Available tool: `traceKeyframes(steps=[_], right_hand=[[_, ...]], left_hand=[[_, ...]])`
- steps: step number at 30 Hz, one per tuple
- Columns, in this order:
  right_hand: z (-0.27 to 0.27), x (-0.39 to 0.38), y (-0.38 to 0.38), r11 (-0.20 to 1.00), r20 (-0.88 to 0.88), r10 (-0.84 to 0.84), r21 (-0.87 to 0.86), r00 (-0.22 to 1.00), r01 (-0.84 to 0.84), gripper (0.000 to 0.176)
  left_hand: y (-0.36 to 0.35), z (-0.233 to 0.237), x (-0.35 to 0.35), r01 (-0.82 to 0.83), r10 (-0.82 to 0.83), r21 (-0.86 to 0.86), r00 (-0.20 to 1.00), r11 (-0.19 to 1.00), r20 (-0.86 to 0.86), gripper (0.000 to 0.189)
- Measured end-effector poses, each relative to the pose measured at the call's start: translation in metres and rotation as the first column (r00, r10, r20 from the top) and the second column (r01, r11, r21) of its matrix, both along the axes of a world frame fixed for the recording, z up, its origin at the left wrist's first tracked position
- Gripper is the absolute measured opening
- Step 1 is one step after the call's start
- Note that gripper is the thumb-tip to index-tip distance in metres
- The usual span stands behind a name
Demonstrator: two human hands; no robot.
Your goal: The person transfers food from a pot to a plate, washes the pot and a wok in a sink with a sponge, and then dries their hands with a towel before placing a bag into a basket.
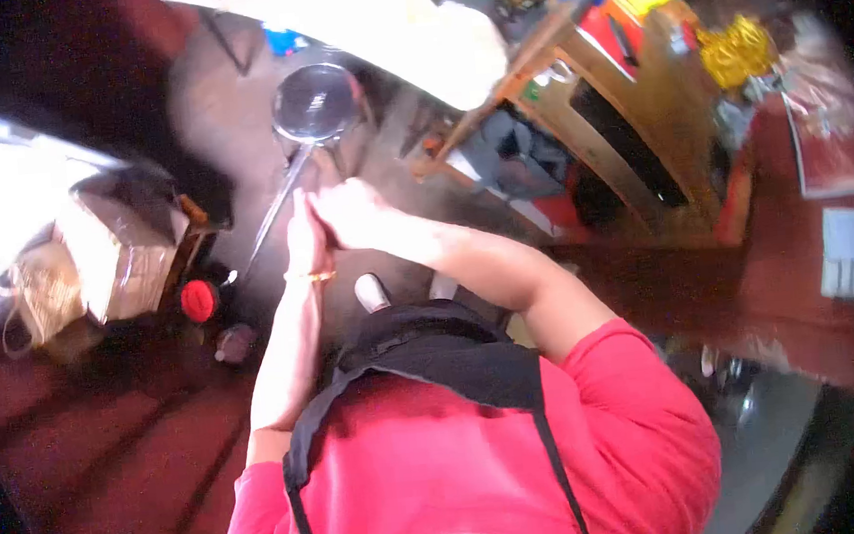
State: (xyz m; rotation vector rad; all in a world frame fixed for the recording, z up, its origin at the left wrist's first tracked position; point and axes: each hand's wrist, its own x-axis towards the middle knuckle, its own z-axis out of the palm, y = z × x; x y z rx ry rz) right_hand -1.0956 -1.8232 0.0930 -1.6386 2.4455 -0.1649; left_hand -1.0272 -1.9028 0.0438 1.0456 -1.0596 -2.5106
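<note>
My left hand (pixel 306 232) and my right hand (pixel 351 216) are pressed together in front of my body. The left fingers look stretched forward, with a bracelet (pixel 311 276) at that wrist. Against them, my right hand has its fingers curled, and whatever lies between the palms is hidden. Just beyond the hands stands a stool (pixel 317 102) with a shiny round seat. A thin rod (pixel 276 213) slants down and left from the stool, passing close by my left fingertips in this view.
On the left are a cardboard box (pixel 123 253), a paper bag (pixel 46 292) and a red-lidded container (pixel 199 301). A white-topped table (pixel 368 21) is ahead. To the right stands a wooden cabinet (pixel 627 131) with cluttered items. My shoe (pixel 372 291) shows on the floor.
</note>
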Motion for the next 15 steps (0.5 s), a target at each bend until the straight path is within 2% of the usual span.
traceKeyframes(steps=[1, 2, 3, 4, 5, 6, 7, 8, 9, 10, 11, 12, 13, 14, 15], right_hand=[[0.013, 0.001, 0.01, 0.993, 0.103, 0.023, -0.114, 0.994, -0.011, 0.021], [0.01, 0.003, 0.011, 0.996, 0.115, -0.011, -0.089, 0.993, 0.021, 0.019], [0.016, 0.005, 0.014, 0.999, 0.174, -0.049, 0.019, 0.984, 0.046, 0.019], [0.01, 0.004, 0.018, 1.0, 0.228, -0.021, 0.019, 0.973, 0.017, 0.02], [0.003, 0.002, 0.023, 1.0, 0.284, 0.012, 0.013, 0.959, -0.016, 0.021], [-0.003, -0.003, 0.03, 1.0, 0.287, -0.002, 0.025, 0.958, -0.005, 0.021], [-0.008, -0.013, 0.036, 0.994, 0.73, -0.066, 0.104, 0.681, -0.014, 0.016], [-0.016, -0.023, 0.043, 0.985, 0.966, -0.144, 0.161, 0.216, -0.06, 0.014], [-0.054, -0.035, 0.064, 0.985, 0.964, -0.133, 0.154, -0.232, 0.076, 0.018], [-0.089, -0.039, 0.087, 0.985, 0.963, -0.134, 0.156, -0.235, 0.076, 0.018], [-0.119, -0.043, 0.112, 0.951, 0.926, -0.301, 0.308, 0.23, 0.002, 0.027], [-0.131, -0.05, 0.135, 0.885, 0.67, -0.357, 0.466, 0.651, 0.006, 0.037], [-0.088, -0.036, 0.169, 0.682, 0.197, -0.388, 0.719, 0.9, 0.137, 0.039], [-0.194, -0.032, 0.219, 0.65, -0.274, -0.127, 0.703, 0.953, 0.288, 0.038], [-0.218, -0.038, 0.262, 0.795, -0.172, -0.238, 0.531, 0.956, 0.294, 0.042]], left_hand=[[0.011, 0.026, 0.003, 0.019, -0.011, -0.17, 0.999, 0.985, 0.052, 0.04], [0.01, 0.023, 0.008, 0.112, -0.073, -0.292, 0.987, 0.95, 0.143, 0.045], [0.015, 0.025, 0.009, 0.138, -0.045, -0.454, 0.977, 0.88, 0.209, 0.048], [0.017, 0.035, 0.016, 0.258, -0.16, -0.484, 0.959, 0.836, 0.235, 0.05], [0.006, 0.012, 0.023, 0.365, -0.266, -0.481, 0.927, 0.797, 0.263, 0.05], [0.003, 0.015, 0.026, 0.482, -0.361, -0.482, 0.874, 0.732, 0.326, 0.046], [0.002, 0.019, 0.03, 0.59, -0.445, -0.477, 0.807, 0.652, 0.389, 0.043], [0.003, 0.011, 0.036, 0.587, -0.552, -0.49, 0.801, 0.645, 0.232, 0.039], [0.004, 0.003, 0.043, 0.58, -0.64, -0.503, 0.766, 0.641, 0.068, 0.037], [0.001, -0.005, 0.049, 0.612, -0.654, -0.394, 0.755, 0.686, 0.035, 0.035], [-0.007, -0.044, 0.065, 0.554, -0.573, -0.356, 0.817, 0.752, 0.062, 0.035], [-0.028, -0.104, 0.091, 0.618, -0.567, -0.483, 0.779, 0.621, 0.268, 0.04], [-0.026, -0.106, 0.113, 0.922, -0.216, -0.364, 0.384, 0.131, 0.897, 0.045], [-0.004, -0.079, 0.128, 1.0, 0.043, 0.004, -0.004, -0.019, 0.999, 0.047], [-0.027, -0.151, 0.183, 0.958, 0.07, 0.257, -0.25, -0.128, 0.966, 0.043]])
